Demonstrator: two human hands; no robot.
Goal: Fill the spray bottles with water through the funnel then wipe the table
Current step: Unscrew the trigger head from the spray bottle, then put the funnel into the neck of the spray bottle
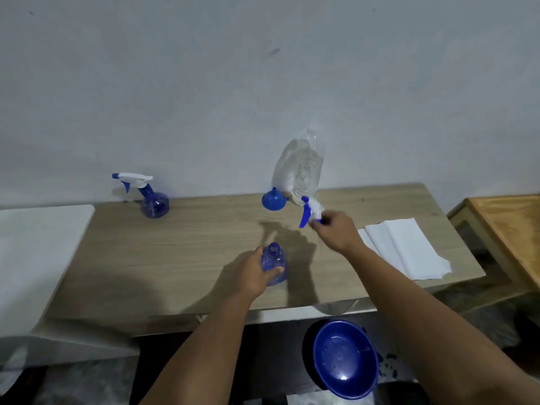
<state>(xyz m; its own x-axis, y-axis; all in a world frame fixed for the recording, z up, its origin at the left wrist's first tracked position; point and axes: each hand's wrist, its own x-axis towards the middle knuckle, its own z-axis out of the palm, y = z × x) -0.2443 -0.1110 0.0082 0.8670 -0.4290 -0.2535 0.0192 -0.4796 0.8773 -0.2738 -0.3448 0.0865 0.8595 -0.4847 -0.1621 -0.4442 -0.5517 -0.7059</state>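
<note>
Here, left hand (252, 274) grips open bottle (274, 267); right hand (336, 229) pinches sprayer (309, 213). Risk: sprayer swings into funnel (273, 200) or water bottle (306, 168), tipping them.

Wooden table (181, 258) bearing a capped spray bottle (152, 200) at ten o'clock, funnel (273, 200) and clear bottle (306, 171) at twelve, white cloth (409, 247) lying at three — open spray bottle (274, 267) standing centre.

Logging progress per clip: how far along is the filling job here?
Early. The open bottle, gripped by the left hand, has its top off; the right hand holds that sprayer head. The funnel lies unused, the second spray bottle is capped, and the paper towels are untouched.
</note>
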